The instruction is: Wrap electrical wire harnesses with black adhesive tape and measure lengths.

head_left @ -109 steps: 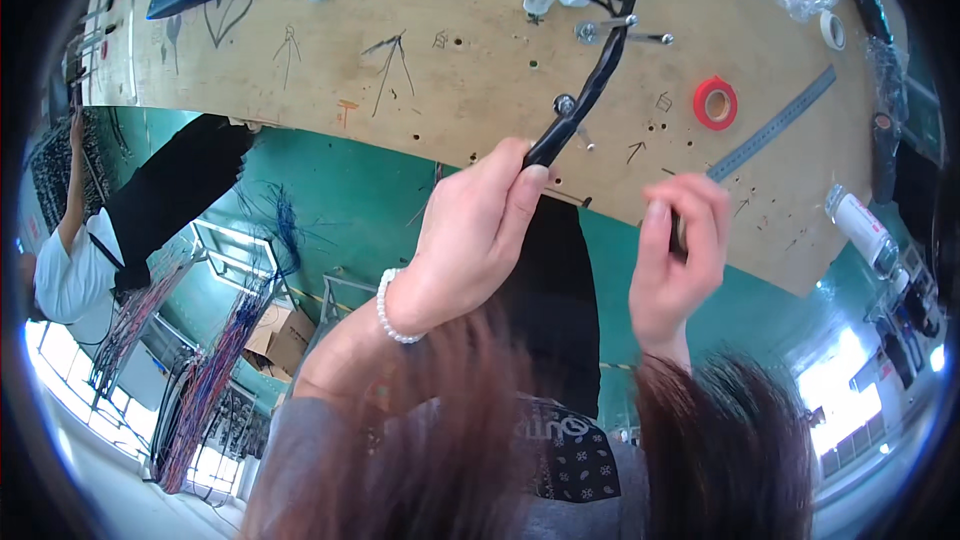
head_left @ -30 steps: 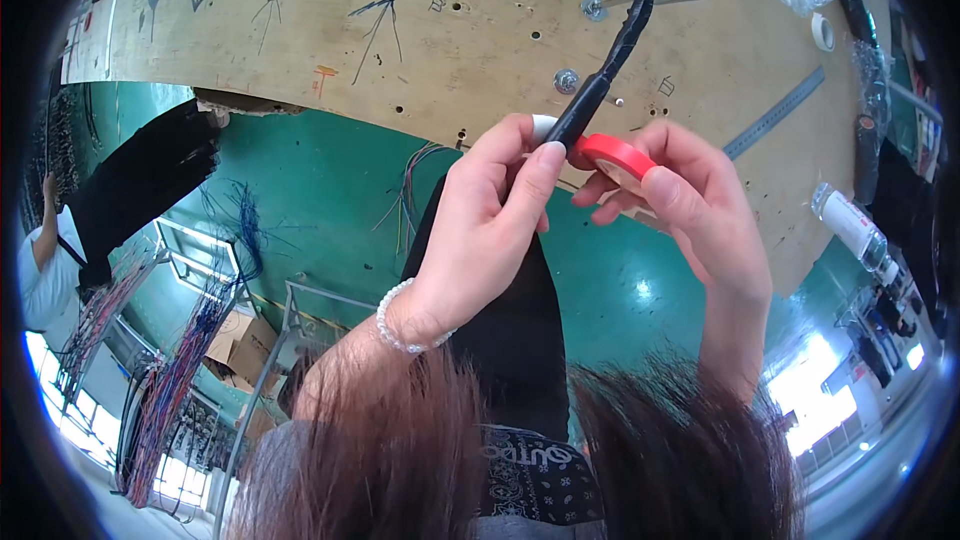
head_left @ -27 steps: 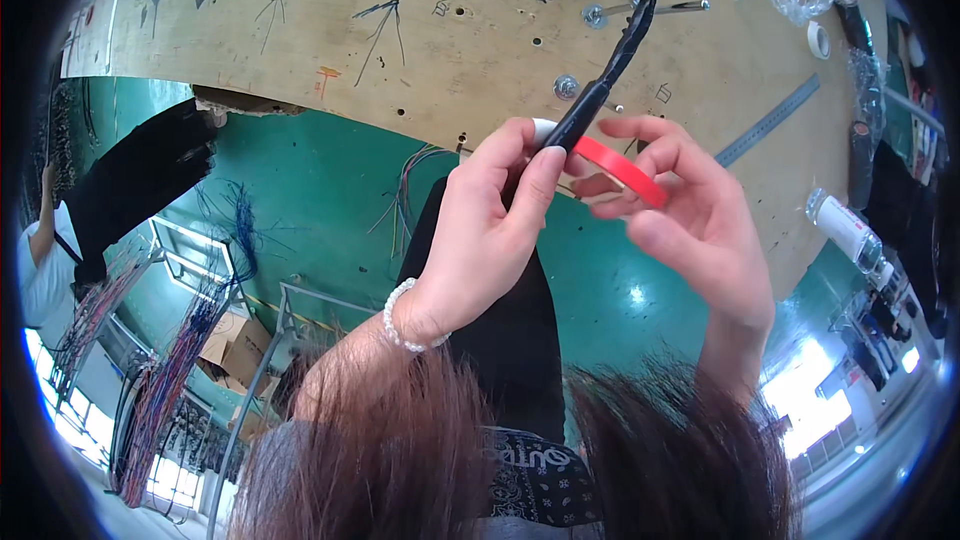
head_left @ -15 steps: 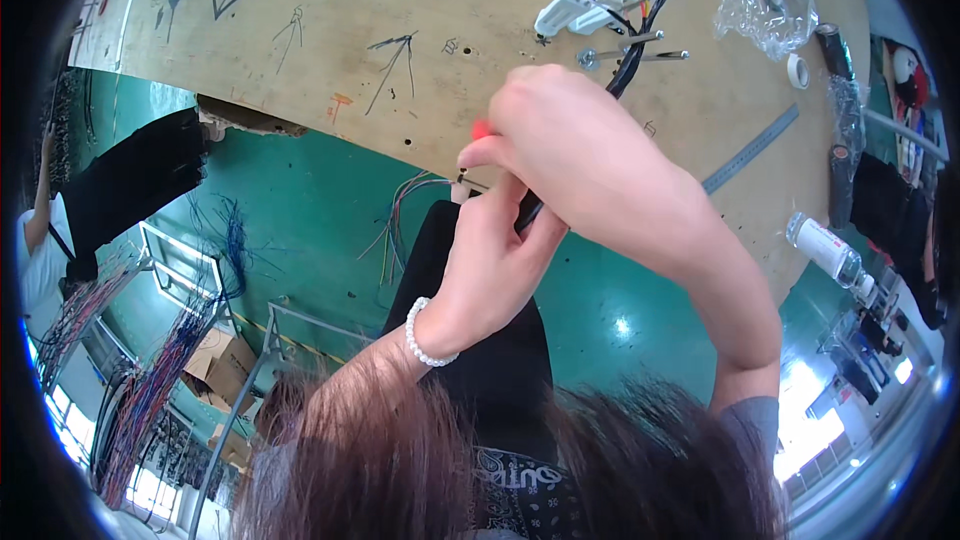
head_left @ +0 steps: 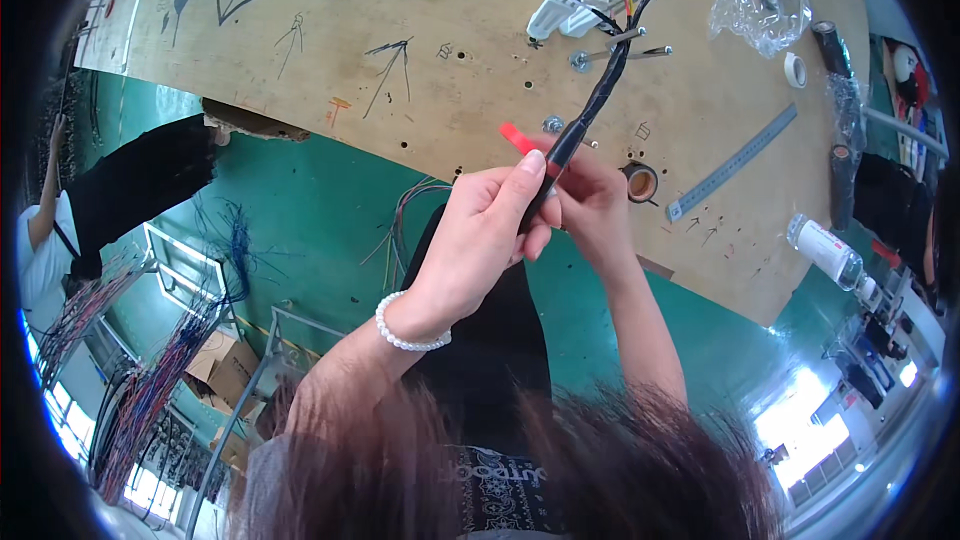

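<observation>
A thick black-wrapped cable bundle (head_left: 598, 95) slants down from the pegs toward me. My left hand (head_left: 480, 230), with a pearl bracelet at the wrist, closes around its lower end, the thumb pressing along its upper side. A red band shows on the bundle beside that thumb. Red tape (head_left: 515, 137) sticks out to the left from behind the bundle. On the bundle's right side, my right hand (head_left: 602, 205) has its fingers curled and reaching behind it toward the red tape; its fingertips are partly hidden.
White holders (head_left: 570, 8) and metal pegs (head_left: 650, 52) stand on the wooden board (head_left: 440, 90). A dark tape roll (head_left: 640, 182) and a steel ruler (head_left: 735, 162) lie right of my hands. Farther right are a white tape roll (head_left: 795, 70) and a bottle (head_left: 825, 252).
My right hand has swung from above and across the bundle to its right side, its forearm now lower. The bundle and red tape are more exposed. My left hand stays closed on the bundle.
</observation>
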`<state>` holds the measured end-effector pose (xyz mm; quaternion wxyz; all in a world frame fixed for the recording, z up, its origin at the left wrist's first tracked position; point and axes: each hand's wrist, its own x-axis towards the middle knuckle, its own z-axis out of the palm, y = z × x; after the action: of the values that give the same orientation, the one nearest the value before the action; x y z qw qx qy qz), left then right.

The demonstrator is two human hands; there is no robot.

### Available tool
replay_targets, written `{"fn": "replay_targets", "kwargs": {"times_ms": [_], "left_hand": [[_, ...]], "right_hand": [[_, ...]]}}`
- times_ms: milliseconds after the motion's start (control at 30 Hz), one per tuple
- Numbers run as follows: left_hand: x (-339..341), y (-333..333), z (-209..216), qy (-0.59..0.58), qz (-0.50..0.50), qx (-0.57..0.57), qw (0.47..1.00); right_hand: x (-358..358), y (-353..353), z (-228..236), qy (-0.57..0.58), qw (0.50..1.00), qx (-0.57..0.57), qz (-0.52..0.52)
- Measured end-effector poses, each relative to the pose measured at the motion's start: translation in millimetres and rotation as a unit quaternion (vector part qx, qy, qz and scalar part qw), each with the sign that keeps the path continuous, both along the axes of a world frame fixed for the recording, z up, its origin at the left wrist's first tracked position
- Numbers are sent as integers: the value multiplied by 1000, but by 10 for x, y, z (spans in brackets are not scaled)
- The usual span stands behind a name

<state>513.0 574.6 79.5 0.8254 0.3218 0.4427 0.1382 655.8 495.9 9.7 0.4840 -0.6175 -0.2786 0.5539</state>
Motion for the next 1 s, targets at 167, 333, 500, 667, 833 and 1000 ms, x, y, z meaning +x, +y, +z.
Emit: {"fn": "replay_targets", "kwargs": {"times_ms": [167,333,500,667,833,1000], "left_hand": [[-53,-1,-13,30,-35,94,994],[0,-144,-27,152,-83,310,935],[73,-176,-66,174,-40,318,931],[51,-67,-85,115,-5,145,983],[-4,89,-18,19,-4,-17,1000],[-18,197,63,22,-29,-118,992]], "right_hand": [[124,-115,446,-304,946,105,38],[252,222,1099,-417,883,170,130],[97,1049,989,-583,717,193,331],[263,349,999,-367,914,174,10],[-12,-13,262,-59,991,120,-10],[2,318,-78,183,964,167,101]]}}
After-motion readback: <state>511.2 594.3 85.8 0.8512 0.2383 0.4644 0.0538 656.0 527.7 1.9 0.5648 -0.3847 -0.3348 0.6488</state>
